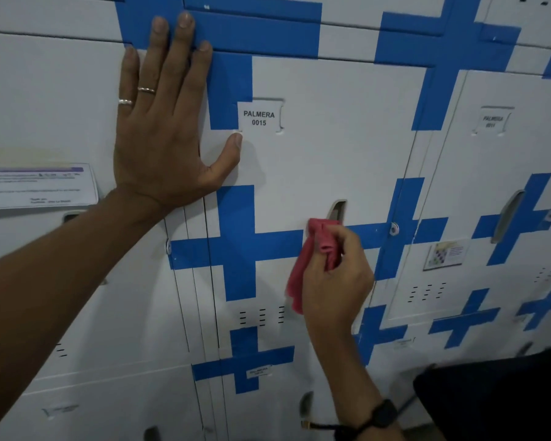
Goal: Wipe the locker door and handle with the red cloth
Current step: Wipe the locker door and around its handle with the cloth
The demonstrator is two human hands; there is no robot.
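Red cloth [315, 249]: bunched in the right hand, its upper fold pressed against the locker door at the lower end of the handle; a loose tail hangs down toward the vent slots.
Right hand [334, 281]: fingers curled and pinching the red cloth between thumb and fingertips; a dark wristband sits on the wrist.
Handle [337, 210]: a recessed slot in the door, its upper part exposed, its lower part covered by the cloth.
Locker door [331, 148]: white panel with blue tape crosses, closed as far as can be seen.
Left hand [163, 122]: spread flat, palm on the seam between this door and the neighbouring one, bracing; two rings are visible.
Step in hand: judged to be the wiping of the handle area.
Next move: likely calls for working the cloth up and into the slot, then across the open panel.
Label [259, 118]: reads PALMERA 0015, just beside the left thumb; wipe lightly over it to avoid lifting it.
Vent slots [261, 315]: below the handle; the hanging tail could snag there.
Lock hasp [394, 229]: at the door's right edge, near the cloth; a possible catch point.
Obstruction: the left hand covers the upper left corner of the door and must shift before that area can be wiped.
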